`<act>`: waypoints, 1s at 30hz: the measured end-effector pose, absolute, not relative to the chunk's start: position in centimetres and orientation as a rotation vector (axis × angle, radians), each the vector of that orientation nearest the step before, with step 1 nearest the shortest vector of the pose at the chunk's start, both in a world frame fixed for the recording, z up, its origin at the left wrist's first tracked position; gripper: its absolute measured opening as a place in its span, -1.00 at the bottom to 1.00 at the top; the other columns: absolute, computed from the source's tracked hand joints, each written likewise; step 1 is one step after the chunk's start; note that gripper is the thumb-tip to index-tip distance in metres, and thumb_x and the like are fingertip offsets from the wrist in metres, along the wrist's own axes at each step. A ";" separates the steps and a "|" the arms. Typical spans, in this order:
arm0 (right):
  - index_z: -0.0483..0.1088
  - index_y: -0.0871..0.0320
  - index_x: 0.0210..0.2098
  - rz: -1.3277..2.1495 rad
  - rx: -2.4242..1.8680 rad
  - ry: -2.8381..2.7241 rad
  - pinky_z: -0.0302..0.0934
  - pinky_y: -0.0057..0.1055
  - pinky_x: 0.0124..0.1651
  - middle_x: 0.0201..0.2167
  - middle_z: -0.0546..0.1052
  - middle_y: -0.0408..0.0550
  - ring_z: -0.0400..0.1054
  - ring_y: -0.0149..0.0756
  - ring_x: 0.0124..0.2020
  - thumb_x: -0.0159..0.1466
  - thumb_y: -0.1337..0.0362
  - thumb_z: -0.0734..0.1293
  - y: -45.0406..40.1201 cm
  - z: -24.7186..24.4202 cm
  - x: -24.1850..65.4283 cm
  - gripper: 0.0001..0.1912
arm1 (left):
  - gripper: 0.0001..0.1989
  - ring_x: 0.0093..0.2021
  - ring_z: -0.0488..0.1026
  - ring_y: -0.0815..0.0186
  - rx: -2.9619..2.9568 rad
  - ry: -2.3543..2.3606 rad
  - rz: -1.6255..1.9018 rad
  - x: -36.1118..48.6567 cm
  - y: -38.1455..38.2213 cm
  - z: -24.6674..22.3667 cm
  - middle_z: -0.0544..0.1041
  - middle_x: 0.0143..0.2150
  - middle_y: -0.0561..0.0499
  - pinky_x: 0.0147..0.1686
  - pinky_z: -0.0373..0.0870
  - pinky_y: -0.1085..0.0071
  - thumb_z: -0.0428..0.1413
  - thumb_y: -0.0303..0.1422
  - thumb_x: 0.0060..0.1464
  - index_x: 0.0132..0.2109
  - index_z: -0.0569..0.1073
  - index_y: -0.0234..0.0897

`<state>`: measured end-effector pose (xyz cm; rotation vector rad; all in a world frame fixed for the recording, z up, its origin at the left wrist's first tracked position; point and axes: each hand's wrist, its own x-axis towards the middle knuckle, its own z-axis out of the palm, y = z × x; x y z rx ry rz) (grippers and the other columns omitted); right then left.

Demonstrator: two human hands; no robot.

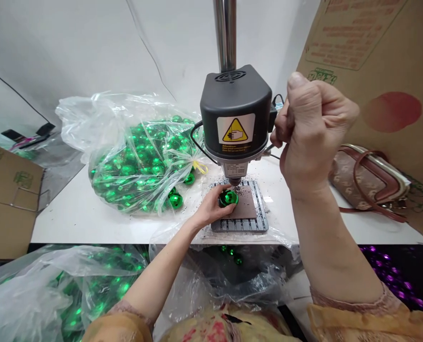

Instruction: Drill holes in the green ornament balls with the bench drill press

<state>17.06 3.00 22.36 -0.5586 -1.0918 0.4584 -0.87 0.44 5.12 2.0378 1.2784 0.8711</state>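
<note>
Between the thumb and fingers of my left hand (pixel 209 208) is a shiny green faceted ball (pixel 229 197). The ball rests on a brown square board (pixel 246 203) over the slotted metal base (pixel 240 225), under the chuck (pixel 235 181) of a black bench drill press (pixel 235 97). How the drill tip meets the ball is too small to make out. To the right of the machine's head, my right hand (pixel 309 128) is raised and closed in a fist around the drill press handle (pixel 269 149), which is mostly hidden by the fingers.
A clear plastic bag (pixel 100 142) of green balls lies left of the press, with loose balls (pixel 176 200) beside it. Dark shavings dot the white table (pixel 65 213). A brown handbag (pixel 364 178) and a cardboard box (pixel 386 61) stand right. More bagged green balls (pixel 93 285) sit below.
</note>
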 end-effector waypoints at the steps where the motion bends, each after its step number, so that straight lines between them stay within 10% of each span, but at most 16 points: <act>1: 0.05 0.14 -0.64 0.463 -0.562 -1.085 -0.12 -0.53 -0.61 -0.74 0.08 -0.32 -0.02 -0.66 -0.69 0.28 0.27 0.29 3.0 22.4 17.0 -0.57 | -0.56 -0.14 0.47 0.24 2.006 1.317 0.889 -0.7 0.4 5.0 0.53 -0.11 -0.03 -0.12 0.40 0.31 0.25 -0.31 0.02 0.06 0.40 -0.24; 30: 0.02 0.11 -0.70 0.316 -0.516 -1.046 -0.19 -0.35 -0.63 -0.78 0.06 -0.27 -0.07 -0.53 -0.72 0.25 0.30 0.31 1.3 21.0 16.5 -0.52 | -0.47 0.06 0.51 0.16 1.640 1.161 1.114 0.8 0.2 1.2 0.56 0.04 -0.09 0.10 0.43 0.20 0.37 -0.28 -0.07 0.04 0.39 -0.24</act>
